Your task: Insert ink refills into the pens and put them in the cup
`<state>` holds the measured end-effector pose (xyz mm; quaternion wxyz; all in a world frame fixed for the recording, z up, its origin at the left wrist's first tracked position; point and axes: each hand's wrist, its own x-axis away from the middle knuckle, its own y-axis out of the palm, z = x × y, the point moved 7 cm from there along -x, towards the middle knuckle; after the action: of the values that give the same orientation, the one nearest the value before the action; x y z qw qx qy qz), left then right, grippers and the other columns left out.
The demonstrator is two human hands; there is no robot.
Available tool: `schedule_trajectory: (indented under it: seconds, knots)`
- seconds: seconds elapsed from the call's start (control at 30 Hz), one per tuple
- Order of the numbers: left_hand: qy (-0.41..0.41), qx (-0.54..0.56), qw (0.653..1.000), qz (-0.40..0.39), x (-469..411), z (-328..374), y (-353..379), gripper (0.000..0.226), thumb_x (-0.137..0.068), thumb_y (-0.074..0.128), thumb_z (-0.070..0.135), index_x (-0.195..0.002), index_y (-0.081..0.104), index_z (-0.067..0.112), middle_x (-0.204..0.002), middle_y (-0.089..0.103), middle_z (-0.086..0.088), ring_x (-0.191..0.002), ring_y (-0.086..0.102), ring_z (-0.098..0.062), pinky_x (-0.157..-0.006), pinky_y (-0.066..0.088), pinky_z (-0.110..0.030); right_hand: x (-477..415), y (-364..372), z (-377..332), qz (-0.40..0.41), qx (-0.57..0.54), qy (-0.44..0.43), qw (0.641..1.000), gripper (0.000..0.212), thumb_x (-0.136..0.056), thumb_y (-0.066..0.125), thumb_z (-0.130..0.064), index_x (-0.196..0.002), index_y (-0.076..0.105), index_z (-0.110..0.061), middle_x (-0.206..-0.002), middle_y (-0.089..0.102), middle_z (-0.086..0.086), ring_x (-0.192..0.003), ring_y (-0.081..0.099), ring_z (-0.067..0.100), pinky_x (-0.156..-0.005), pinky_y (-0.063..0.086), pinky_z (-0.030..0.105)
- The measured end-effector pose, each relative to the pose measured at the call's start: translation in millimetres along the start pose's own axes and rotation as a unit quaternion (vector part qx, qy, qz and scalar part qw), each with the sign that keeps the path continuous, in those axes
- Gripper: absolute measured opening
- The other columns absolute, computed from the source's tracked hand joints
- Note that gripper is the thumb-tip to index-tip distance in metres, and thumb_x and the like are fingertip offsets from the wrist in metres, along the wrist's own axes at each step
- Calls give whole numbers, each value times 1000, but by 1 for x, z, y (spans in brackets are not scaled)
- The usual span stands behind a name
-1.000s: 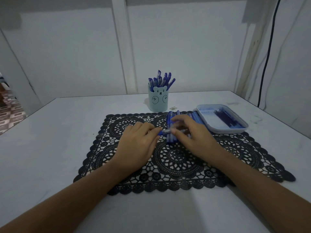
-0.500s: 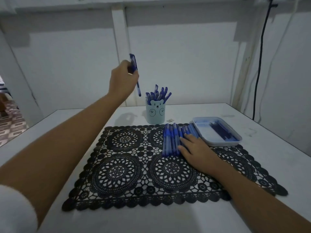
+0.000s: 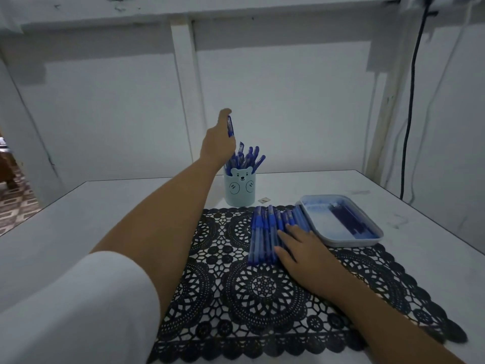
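Observation:
A pale blue bear-face cup (image 3: 240, 189) stands at the far edge of the black lace mat (image 3: 236, 298), holding several blue pens. My left hand (image 3: 219, 143) is stretched out just above the cup's left rim and grips a blue pen (image 3: 230, 126), held nearly upright with its tip pointing down into the cup. A row of several blue pens (image 3: 265, 233) lies side by side on the mat. My right hand (image 3: 301, 248) rests flat on the right part of that row, fingers straight. Dark ink refills (image 3: 346, 219) lie in the tray.
A light blue tray (image 3: 320, 222) sits to the right of the pen row on the white table (image 3: 78, 219). A small scrap (image 3: 263, 199) lies behind the mat. A black cable (image 3: 409, 106) hangs down the right wall. The wall stands close behind the cup.
My left hand carried the pen from the mat up and over to the cup, then lowered it toward the cup mouth. My right hand let go of that pen and settled on the pen row.

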<state>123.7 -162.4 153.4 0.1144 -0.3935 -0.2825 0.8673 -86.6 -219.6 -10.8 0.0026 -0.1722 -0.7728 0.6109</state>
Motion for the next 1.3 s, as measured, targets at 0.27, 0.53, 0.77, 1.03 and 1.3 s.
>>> schedule_trajectory:
  seconds: [0.27, 0.53, 0.77, 1.03, 1.3]
  knots:
    - [-45, -21, 989, -137, 11, -10, 19, 36, -97, 38, 31, -124, 52, 13, -125, 55, -9, -106, 51, -21, -84, 36, -25, 1, 0, -1, 4, -3, 0, 1000, 51, -98, 27, -40, -144, 27, -17, -152, 20, 0, -140, 14, 12, -114, 5, 33]
    - [113, -52, 990, 66, 82, 39, -19, 22, -90, 47, 19, -108, 56, 10, -105, 54, -10, -93, 52, -24, -82, 45, -41, 0, -2, 0, 4, -22, 7, 1000, 51, -97, 30, -41, -143, 28, -18, -151, 23, 0, -139, 16, 13, -114, 7, 33]
    - [-43, -90, 974, -202, 160, 3, 38, 18, -91, 48, 35, -95, 55, 19, -89, 59, 2, -80, 54, -14, -72, 46, -31, 1, -5, -1, 25, -30, 7, 999, 50, -95, 37, -40, -140, 36, -16, -147, 32, 4, -134, 29, 19, -113, 20, 37]
    - [-88, -159, 943, -278, 165, -3, 55, 24, -84, 52, 37, -70, 43, 20, -73, 50, 4, -68, 49, -14, -59, 39, -27, 3, -12, -6, 38, -27, 2, 999, 47, -95, 39, -38, -137, 41, -15, -144, 37, 5, -130, 35, 19, -108, 23, 29]
    - [-115, -133, 948, -267, 158, -9, 45, 25, -88, 48, 23, -65, 46, 12, -66, 55, -4, -59, 51, -17, -60, 48, -33, 5, -18, -7, 64, -33, -6, 997, 39, -96, 41, -31, -127, 53, -10, -130, 49, 7, -118, 45, 22, -101, 28, 30]
